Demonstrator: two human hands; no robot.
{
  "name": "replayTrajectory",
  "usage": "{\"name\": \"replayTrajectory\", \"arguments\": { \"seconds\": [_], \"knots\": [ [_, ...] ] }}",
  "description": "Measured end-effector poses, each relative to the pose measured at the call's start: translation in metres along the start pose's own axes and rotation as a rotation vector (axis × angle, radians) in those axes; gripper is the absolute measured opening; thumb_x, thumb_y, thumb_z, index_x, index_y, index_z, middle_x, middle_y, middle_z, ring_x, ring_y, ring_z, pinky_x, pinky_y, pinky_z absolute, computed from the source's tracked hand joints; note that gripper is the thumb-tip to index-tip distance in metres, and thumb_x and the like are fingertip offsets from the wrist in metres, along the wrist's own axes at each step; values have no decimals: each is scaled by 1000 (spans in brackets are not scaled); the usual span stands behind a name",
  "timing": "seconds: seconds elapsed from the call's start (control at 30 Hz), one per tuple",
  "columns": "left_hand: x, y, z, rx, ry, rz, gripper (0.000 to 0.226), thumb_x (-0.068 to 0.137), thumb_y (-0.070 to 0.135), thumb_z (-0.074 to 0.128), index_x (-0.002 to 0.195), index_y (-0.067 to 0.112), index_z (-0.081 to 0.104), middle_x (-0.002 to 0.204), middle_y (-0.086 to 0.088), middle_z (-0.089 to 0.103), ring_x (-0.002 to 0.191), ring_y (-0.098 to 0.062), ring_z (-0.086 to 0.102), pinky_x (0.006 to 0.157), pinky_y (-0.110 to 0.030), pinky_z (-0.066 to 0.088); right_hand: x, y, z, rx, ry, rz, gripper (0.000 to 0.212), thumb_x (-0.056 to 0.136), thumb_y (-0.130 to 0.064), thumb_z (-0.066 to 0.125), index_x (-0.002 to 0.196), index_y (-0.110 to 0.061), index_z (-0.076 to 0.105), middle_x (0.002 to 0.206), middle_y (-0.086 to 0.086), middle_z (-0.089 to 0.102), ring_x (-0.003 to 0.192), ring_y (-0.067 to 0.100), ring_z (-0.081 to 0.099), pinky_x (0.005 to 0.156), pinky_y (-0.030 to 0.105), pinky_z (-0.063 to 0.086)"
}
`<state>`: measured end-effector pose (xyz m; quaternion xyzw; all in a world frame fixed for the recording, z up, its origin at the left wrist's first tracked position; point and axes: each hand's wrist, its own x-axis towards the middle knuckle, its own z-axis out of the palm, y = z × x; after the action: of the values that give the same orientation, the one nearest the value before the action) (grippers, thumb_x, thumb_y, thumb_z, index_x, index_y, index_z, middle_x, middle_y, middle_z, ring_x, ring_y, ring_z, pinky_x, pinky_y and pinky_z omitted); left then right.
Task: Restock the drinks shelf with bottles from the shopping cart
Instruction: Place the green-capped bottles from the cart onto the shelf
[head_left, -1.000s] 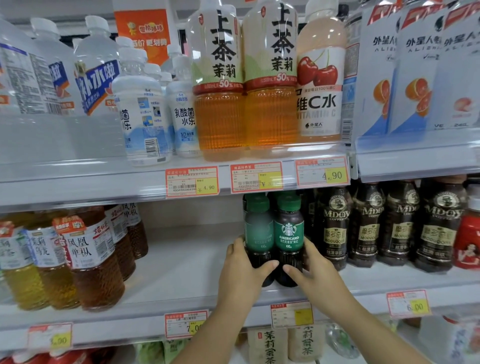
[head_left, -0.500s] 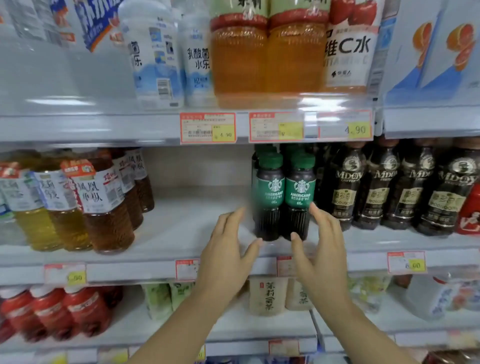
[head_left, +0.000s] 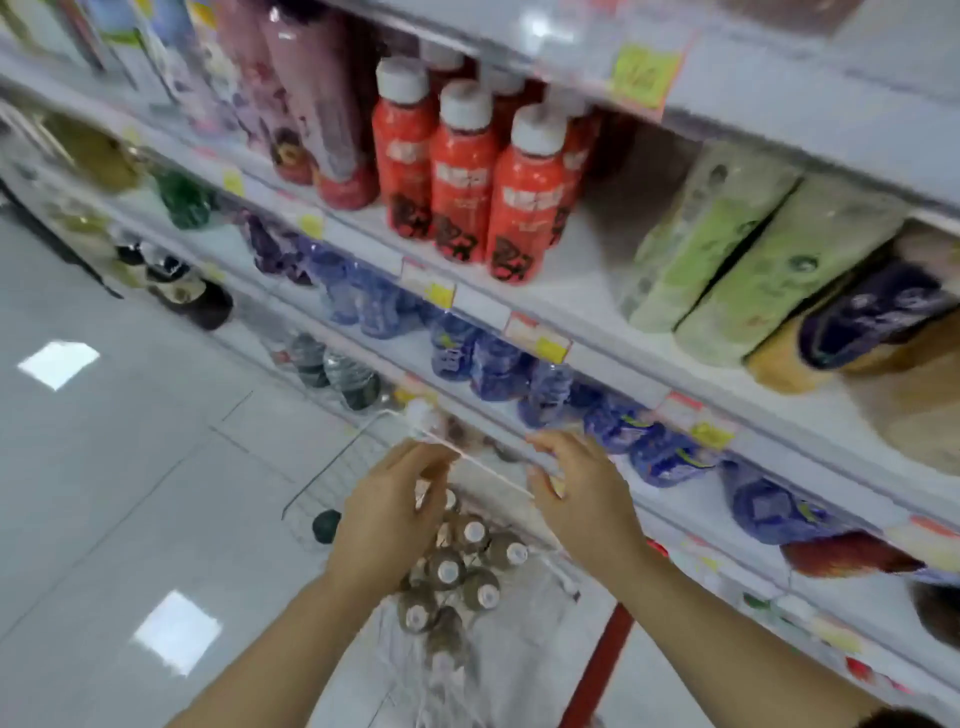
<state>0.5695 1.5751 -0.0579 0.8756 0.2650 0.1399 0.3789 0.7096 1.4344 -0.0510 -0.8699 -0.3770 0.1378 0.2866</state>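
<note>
The fingers (head_left: 423, 460) of the left hand (head_left: 384, 514) are loosely spread and hold nothing. Those of the right hand (head_left: 582, 499) are also parted and relaxed, with nothing between them. Both hands hover over the white wire shopping cart (head_left: 332, 467), the right one at its thin white rim.

In the cart, directly below the hands, a cluster of brown plastic bottles with white caps (head_left: 457, 564) stands upright and packed close. A red bar (head_left: 597, 670) rises just beside the cart on the shelf side.

The white metal drinks shelf (head_left: 571, 291) runs along the cart's far side in several tiers. Red bottles with white caps (head_left: 467, 176) stand on the tier above the cart, with pale green packs (head_left: 727, 260) further along. Blue-wrapped bottles (head_left: 493, 358) fill the tier nearest the cart's rim. Yellow price tags (head_left: 550, 348) line the shelf edges. All labels are too blurred to read.

On the cart's other side lies a pale grey tiled floor (head_left: 130, 493), glossy with bright light patches and open beside the cart.
</note>
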Motion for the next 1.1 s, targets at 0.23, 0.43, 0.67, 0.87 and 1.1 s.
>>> {"name": "replayTrajectory", "arguments": {
  "seconds": [0.23,0.43,0.67,0.87,1.1],
  "knots": [
    [-55,-146,15,70,-74,-415,22,88,14,57,108,21,64,97,9,57,82,-9,54,71,-25,41,30,38,155,-168,-377,133,48,87,-14,57,133,-9,45,139,10,44,129,30,39,105,36,30],
    [-47,-215,43,94,-122,-470,26,88,13,57,113,19,62,115,-2,58,96,-24,58,78,-31,46,47,79,216,-516,-315,87,67,79,-21,68,139,-10,40,151,18,27,136,38,27,111,50,22],
    [2,-265,72,465,-383,-450,43,90,20,54,132,24,46,135,-1,45,121,-26,46,86,-39,47,35,104,231,-540,-230,-6,65,68,-18,76,128,-12,53,152,20,24,138,40,26,109,59,23],
    [12,-274,79,764,-540,-411,39,82,1,56,118,13,51,118,-8,45,101,-29,50,65,-35,45,35,103,229,-523,-208,-22,60,66,-16,77,123,-9,58,151,21,25,138,41,25,109,58,19],
    [-3,-228,42,452,-75,-301,44,74,20,69,117,19,58,114,-5,59,105,-32,53,68,-36,46,41,89,216,-271,-244,82,46,77,-18,70,122,-16,60,153,11,25,142,32,19,115,51,14]
  ]
}}
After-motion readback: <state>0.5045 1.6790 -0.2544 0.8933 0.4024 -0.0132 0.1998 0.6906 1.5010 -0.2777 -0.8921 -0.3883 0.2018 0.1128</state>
